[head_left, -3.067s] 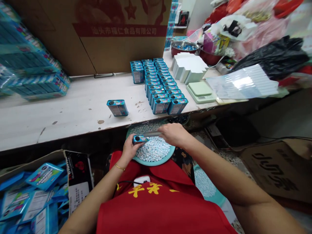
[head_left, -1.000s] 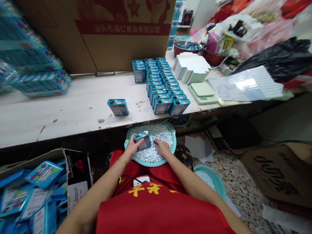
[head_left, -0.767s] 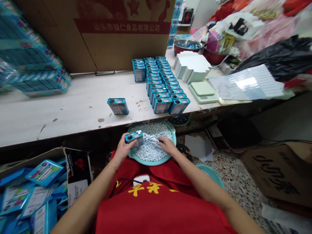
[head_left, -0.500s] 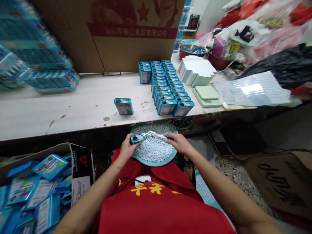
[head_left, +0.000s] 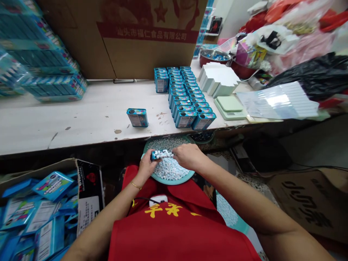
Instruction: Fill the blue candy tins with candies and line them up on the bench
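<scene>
My left hand (head_left: 147, 166) holds a small blue tin (head_left: 153, 155) over a green basin (head_left: 187, 178) on my lap. White candy pieces (head_left: 164, 154) are heaped over the tin's top, hiding most of it. My right hand (head_left: 187, 155) is closed at the right end of this heap; its fingertips are partly hidden, and what they grip cannot be made out. Loose white pieces (head_left: 171, 169) fill the basin below. One tin (head_left: 137, 117) stands alone on the table.
Rows of blue tins (head_left: 186, 119) stand on the white table (head_left: 100, 112), left of a green scale (head_left: 231, 107) and white stack (head_left: 219, 78). A large carton (head_left: 146, 50) rises behind. A box of blue tins (head_left: 54, 185) sits lower left.
My right hand has moved left and closed up against the tin. The tin has shifted slightly right, and white pieces now cover its top.
</scene>
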`<action>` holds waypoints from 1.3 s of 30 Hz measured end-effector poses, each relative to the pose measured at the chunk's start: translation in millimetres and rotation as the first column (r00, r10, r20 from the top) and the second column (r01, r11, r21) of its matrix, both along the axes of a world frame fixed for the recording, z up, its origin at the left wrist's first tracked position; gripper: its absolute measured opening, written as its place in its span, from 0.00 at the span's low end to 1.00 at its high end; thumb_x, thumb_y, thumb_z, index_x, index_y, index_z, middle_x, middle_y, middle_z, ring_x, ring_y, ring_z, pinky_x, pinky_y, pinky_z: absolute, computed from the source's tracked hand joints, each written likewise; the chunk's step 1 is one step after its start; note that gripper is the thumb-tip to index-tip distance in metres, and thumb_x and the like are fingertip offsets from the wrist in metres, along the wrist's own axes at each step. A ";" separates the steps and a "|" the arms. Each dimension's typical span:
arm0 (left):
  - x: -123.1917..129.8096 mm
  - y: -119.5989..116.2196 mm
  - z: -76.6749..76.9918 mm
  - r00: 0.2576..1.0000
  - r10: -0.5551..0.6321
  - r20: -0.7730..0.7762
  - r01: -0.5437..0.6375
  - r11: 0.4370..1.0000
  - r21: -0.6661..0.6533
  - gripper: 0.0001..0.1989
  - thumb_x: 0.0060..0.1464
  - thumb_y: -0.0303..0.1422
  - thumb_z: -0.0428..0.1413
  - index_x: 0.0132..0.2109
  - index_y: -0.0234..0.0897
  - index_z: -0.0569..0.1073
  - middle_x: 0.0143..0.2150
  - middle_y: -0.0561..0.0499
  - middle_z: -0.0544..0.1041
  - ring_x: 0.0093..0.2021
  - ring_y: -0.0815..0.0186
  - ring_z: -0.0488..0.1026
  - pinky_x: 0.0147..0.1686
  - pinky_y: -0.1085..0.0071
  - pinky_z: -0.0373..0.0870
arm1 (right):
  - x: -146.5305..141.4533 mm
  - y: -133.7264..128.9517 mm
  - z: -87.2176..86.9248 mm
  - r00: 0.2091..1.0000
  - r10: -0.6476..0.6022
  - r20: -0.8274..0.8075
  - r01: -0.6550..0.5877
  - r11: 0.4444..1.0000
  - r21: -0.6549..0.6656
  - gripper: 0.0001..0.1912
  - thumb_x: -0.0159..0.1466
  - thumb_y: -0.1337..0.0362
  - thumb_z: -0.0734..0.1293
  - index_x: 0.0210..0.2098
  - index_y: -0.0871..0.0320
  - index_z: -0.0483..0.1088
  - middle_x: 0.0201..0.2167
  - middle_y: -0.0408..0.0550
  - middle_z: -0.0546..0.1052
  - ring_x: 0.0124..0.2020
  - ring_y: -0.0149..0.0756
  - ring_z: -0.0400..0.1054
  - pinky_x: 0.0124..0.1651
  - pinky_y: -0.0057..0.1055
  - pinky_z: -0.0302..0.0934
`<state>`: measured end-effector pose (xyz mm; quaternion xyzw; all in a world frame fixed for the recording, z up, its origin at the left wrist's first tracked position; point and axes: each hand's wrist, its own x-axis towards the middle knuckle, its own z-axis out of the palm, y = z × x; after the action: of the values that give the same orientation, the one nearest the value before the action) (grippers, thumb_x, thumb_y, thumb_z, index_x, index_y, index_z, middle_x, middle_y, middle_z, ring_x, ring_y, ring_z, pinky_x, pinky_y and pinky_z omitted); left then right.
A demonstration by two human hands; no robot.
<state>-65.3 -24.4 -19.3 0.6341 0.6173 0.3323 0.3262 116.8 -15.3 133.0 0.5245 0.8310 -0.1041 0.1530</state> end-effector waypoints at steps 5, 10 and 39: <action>0.6 1.9 -2.0 1.000 -0.029 0.003 0.029 1.000 0.002 0.21 0.42 0.38 0.58 0.46 0.40 0.66 0.35 0.52 0.72 0.34 0.65 0.68 0.35 0.71 0.64 | -5.7 -1.2 -0.2 1.000 0.004 0.013 -0.004 1.000 0.010 0.17 0.62 0.61 0.55 0.40 0.59 0.72 0.37 0.57 0.76 0.39 0.44 0.70 0.38 0.34 0.61; -1.0 5.2 -0.7 0.998 -0.041 0.041 0.041 0.999 0.012 0.21 0.41 0.38 0.58 0.45 0.39 0.66 0.35 0.52 0.72 0.34 0.66 0.68 0.36 0.71 0.64 | -6.6 0.5 4.1 1.000 0.000 0.010 0.000 1.000 0.019 0.16 0.61 0.61 0.56 0.40 0.58 0.71 0.38 0.56 0.76 0.39 0.42 0.70 0.39 0.33 0.61; -2.4 -0.5 -12.2 0.791 0.135 0.596 -0.104 0.991 -0.087 0.24 0.37 0.34 0.62 0.43 0.38 0.63 0.36 0.54 0.68 0.36 0.69 0.68 0.41 0.72 0.65 | 24.5 -18.4 -3.8 0.997 -0.078 0.011 0.075 0.980 0.186 0.19 0.66 0.59 0.51 0.52 0.51 0.63 0.39 0.50 0.73 0.39 0.37 0.68 0.34 0.27 0.57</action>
<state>-67.7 -24.9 -31.6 0.4475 0.5291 0.5207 0.4987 141.3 -33.7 129.2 0.5691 0.8148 -0.0274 0.1071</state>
